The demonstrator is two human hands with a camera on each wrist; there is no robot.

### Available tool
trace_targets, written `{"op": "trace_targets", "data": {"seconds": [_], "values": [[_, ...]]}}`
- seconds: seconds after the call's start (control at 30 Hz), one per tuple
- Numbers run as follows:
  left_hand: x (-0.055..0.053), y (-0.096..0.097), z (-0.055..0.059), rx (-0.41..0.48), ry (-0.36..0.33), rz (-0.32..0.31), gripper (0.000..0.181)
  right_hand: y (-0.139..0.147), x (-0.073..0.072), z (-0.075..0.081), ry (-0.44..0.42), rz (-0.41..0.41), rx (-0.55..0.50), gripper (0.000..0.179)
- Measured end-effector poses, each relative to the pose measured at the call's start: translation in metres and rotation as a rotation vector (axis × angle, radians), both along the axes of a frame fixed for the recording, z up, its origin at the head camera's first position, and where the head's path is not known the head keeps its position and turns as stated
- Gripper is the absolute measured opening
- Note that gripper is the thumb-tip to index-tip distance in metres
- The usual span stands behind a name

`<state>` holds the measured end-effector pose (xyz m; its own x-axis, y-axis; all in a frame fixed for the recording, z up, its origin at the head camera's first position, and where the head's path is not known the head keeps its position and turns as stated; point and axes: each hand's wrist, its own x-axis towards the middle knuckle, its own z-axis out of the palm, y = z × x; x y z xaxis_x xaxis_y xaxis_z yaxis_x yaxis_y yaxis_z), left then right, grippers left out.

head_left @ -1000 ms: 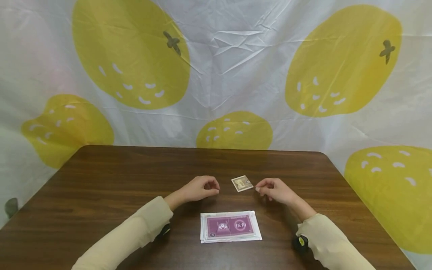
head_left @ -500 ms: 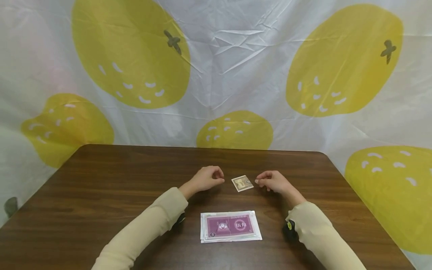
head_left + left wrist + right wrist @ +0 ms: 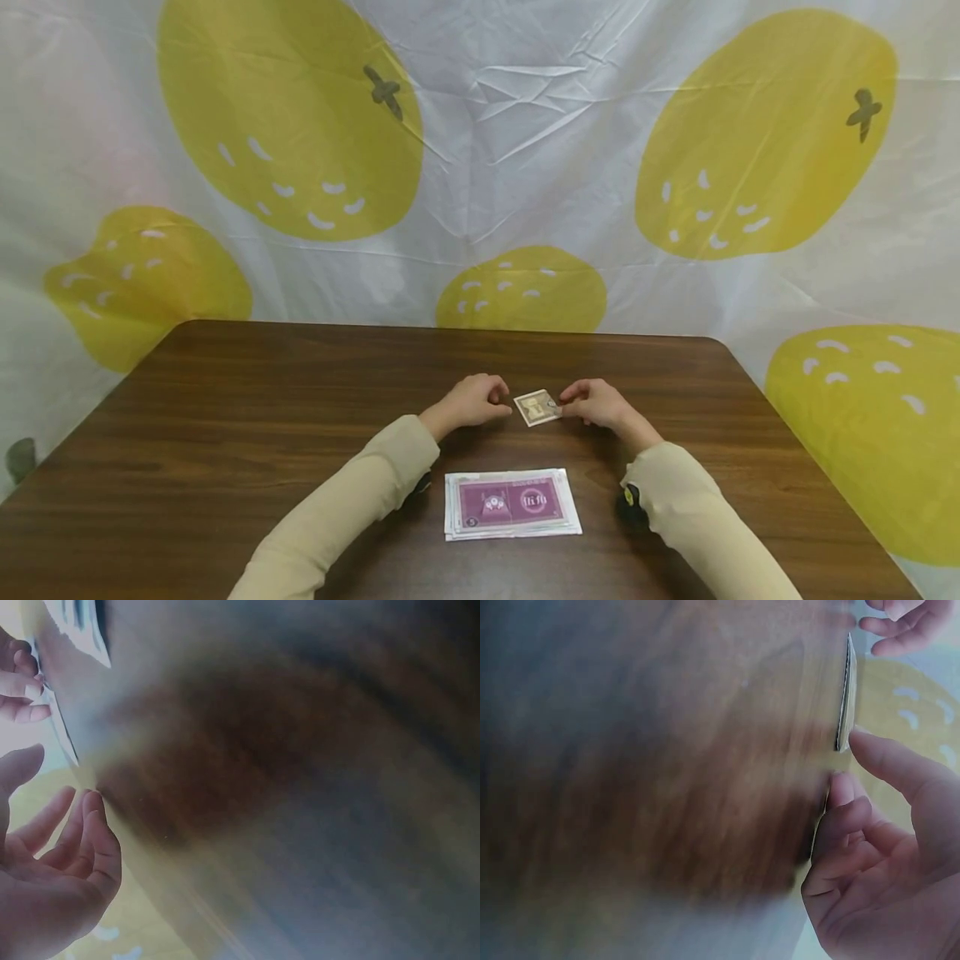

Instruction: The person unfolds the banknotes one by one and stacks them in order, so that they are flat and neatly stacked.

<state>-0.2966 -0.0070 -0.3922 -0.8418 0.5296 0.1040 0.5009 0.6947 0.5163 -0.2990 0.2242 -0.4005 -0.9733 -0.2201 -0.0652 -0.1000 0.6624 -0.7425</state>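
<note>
A small, nearly square piece of printed paper (image 3: pixel 534 408), brown and yellow with a pale border, lies flat on the table between the hands. Seen edge-on in the right wrist view, this paper (image 3: pixel 848 697) has a little thickness. My left hand (image 3: pixel 472 402) is just left of it, thumb and fingers bent and apart, with nothing between them. At its right edge, my right hand (image 3: pixel 600 406) touches or nearly touches the corner with the thumb; its fingers are bent, and a gap shows below the thumb in the right wrist view.
Nearer the person lies a stack of notes (image 3: pixel 512 504), the top one purple with a white border. The brown wooden table (image 3: pixel 300 375) has rounded far corners. Behind it hangs a white curtain (image 3: pixel 517 183) with yellow fruit prints.
Both hands have moved forward and inward toward the small printed paper, the left hand going right and the right hand left. The paper and the stack of notes stay in place.
</note>
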Motion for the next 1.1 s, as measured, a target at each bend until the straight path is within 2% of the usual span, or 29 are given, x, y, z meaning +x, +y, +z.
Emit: {"op": "trace_targets", "data": {"seconds": [0.23,0.37,0.63,0.77,0.9,1.0,1.1], "values": [[0.000,0.004,-0.001,-0.052,-0.005,0.020,0.030,-0.010,0.004,0.003,0.064,0.050,0.055,0.030],[0.001,0.006,-0.001,-0.065,0.003,0.024,0.029,-0.015,0.005,0.003,0.068,0.085,0.062,0.029],[0.002,0.009,0.000,-0.079,-0.016,0.032,0.030,-0.018,0.007,0.005,0.014,0.159,-0.017,0.028],[0.002,0.009,-0.001,-0.094,0.007,0.018,0.032,-0.019,0.007,0.006,0.005,0.218,-0.061,0.031],[0.002,0.010,-0.002,-0.104,0.013,0.011,0.035,-0.025,0.016,0.016,0.025,0.292,-0.123,0.031],[0.003,0.010,-0.001,-0.103,0.006,0.001,0.034,-0.026,0.017,0.015,0.037,0.326,-0.157,0.031],[0.003,0.010,-0.002,-0.092,-0.004,-0.018,0.031,-0.023,0.010,0.004,0.054,0.338,-0.163,0.032]]}}
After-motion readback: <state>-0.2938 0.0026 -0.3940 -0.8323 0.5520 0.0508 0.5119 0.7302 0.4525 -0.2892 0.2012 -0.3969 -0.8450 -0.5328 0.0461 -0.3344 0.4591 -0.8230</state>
